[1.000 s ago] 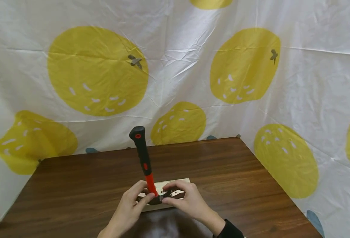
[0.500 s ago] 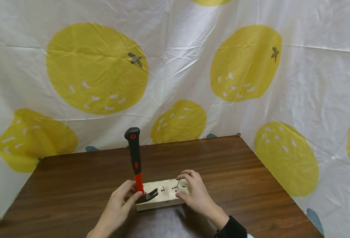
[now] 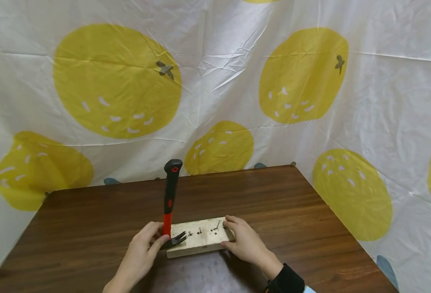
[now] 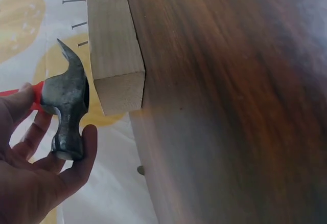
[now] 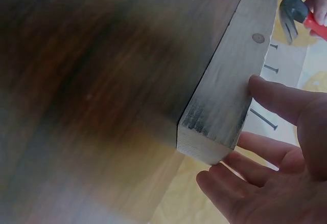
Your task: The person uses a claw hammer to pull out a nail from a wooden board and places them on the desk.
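My left hand (image 3: 136,252) grips a claw hammer (image 3: 170,189) low on its red neck, close to the metal head (image 4: 66,91). The black handle stands nearly upright, and the claw points right over the left end of a pale wooden block (image 3: 202,241). In the left wrist view the head appears beside the block's end. My right hand (image 3: 247,241) holds the block's right end, thumb on the near side and fingers at the far side and end. Several nails stick up from the top; the tallest nail (image 5: 264,119), leaning, is nearest the right hand.
The block lies on a dark brown wooden table (image 3: 109,219). Behind and to the right of the table hangs a white cloth (image 3: 219,89) with large yellow fruit prints. A round knot (image 5: 258,38) shows on the block's side.
Both hands were together at the hammer head over the block. The right hand has let go and moved right to the block's end; the left has drawn the hammer left. The block's top is now uncovered.
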Motion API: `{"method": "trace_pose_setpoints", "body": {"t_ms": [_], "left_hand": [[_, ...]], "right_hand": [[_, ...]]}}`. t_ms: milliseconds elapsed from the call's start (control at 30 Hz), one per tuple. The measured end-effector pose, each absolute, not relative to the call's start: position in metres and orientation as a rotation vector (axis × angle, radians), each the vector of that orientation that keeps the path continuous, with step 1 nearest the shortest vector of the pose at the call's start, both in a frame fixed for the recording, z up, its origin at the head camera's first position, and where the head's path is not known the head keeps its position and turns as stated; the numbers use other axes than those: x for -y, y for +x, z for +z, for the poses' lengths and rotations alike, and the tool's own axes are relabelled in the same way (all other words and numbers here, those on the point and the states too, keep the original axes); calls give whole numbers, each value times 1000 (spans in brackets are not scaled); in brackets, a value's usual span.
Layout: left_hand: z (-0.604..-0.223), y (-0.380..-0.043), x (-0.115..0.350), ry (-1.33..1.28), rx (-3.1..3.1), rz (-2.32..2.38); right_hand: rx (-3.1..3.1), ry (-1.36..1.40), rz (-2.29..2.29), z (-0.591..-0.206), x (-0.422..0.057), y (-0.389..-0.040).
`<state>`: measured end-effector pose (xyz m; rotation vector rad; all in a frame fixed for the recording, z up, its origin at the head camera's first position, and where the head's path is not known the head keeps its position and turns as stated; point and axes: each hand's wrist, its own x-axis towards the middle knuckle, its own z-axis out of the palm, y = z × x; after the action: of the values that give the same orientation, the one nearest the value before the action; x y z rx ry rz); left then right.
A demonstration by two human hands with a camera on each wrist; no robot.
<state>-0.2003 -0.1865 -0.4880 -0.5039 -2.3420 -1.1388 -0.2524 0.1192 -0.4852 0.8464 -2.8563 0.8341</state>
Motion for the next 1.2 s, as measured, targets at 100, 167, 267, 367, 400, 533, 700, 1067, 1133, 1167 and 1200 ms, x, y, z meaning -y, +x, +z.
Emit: {"method": "trace_pose_setpoints", "body": {"t_ms": [100, 167, 267, 367, 400, 533, 700, 1067, 1133, 1167, 1200], "left_hand": [[-488, -201, 186, -481, 2362, -1117], [-487, -201, 184, -466, 2374, -1100], [-485, -203, 182, -438, 2406, -1081], [-482, -205, 179, -412, 2442, -1067], [-482, -206, 178, -403, 2453, -1062], [-479, -210, 175, -389, 2477, -1047], [-475, -213, 169, -397, 2493, -1035], [-473, -216, 168, -447, 2512, -1029], [-472, -216, 169, -457, 2524, -1021], [-471, -216, 169, -458, 2530, -1016], [-471, -216, 170, -459, 2537, -1013]], "right_hand": [[2862, 857, 823, -484, -119, -252], [2864, 866, 815, -484, -119, -252], [2860, 874, 805, -484, -119, -252], [2856, 879, 796, -484, -120, -252], [2855, 880, 794, -484, -120, -252], [2849, 885, 786, -485, -120, -253], [2838, 883, 799, -486, -120, -253], [2840, 876, 808, -486, -121, -253], [2841, 877, 814, -486, -121, -253], [2840, 877, 815, -486, -121, -253], [2840, 878, 817, -486, -121, -253]]}}
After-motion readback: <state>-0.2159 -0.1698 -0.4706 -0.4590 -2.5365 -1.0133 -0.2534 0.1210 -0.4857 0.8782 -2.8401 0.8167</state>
